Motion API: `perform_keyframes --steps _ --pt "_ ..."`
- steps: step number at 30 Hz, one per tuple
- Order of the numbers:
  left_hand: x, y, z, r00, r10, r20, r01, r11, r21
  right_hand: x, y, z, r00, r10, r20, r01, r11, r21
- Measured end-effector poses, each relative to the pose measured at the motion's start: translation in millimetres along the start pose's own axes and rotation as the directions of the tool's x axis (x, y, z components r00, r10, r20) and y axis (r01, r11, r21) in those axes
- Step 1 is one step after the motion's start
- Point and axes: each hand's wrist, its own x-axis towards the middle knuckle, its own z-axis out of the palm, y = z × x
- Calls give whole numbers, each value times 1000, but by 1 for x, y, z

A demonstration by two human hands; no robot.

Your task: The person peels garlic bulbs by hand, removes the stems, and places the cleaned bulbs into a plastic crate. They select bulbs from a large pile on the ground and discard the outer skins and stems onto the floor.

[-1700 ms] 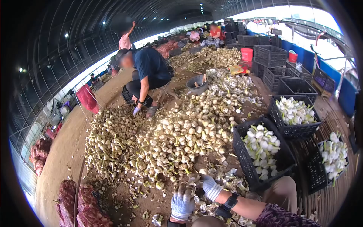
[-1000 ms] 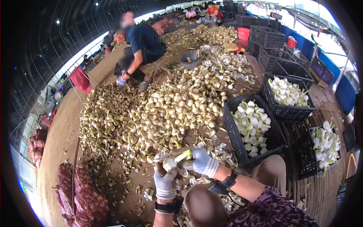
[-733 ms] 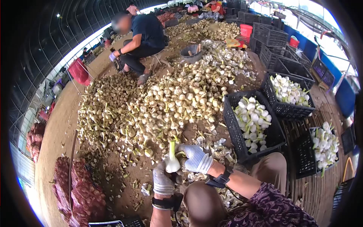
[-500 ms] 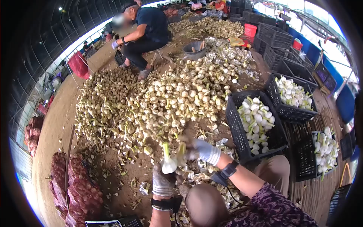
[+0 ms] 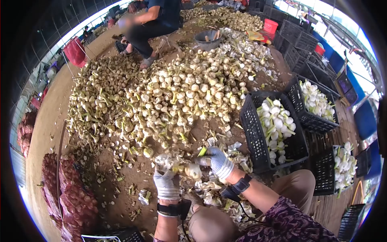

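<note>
My left hand (image 5: pixel 167 184), in a striped glove, is at the lower middle with its fingers curled. A garlic bulb (image 5: pixel 194 171) lies between my two hands, its stem end pointing to the left fingers; motion blur softens it. Whitish blurred matter, possibly skin, shows above those fingers. My right hand (image 5: pixel 219 163), also gloved, is closed, and a short green garlic stem (image 5: pixel 202 151) sticks out at its fingertips. Whatever else lies inside the right hand is hidden. Ahead spreads a big heap of untrimmed garlic (image 5: pixel 173 92).
Black crates (image 5: pixel 252 133) of clean white garlic (image 5: pixel 276 123) stand at the right. Red net sacks (image 5: pixel 78 197) lie at lower left. Beyond the heap, a person (image 5: pixel 155 24) sits low beside a dark basin (image 5: pixel 207 40). Loose peelings (image 5: pixel 211 195) cover the ground by my knees.
The white bulb with its upright green stem no longer shows in my left hand. A green stem now shows at my right hand, and a browner bulb between the hands. The view has tilted down.
</note>
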Motion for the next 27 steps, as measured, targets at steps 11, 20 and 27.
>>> perform_keyframes --steps 11,20,27 --pt "-11 -14 -53 945 -266 192 156 879 451 34 28 -35 956 118 -269 -41 960 276" --pt "12 -55 -60 958 -283 -49 275 857 436 32 52 -25 972 -89 -216 58 987 -147" --pt "37 -81 -65 857 -466 -221 515 797 316 36 55 -14 929 -369 -18 260 690 -675"
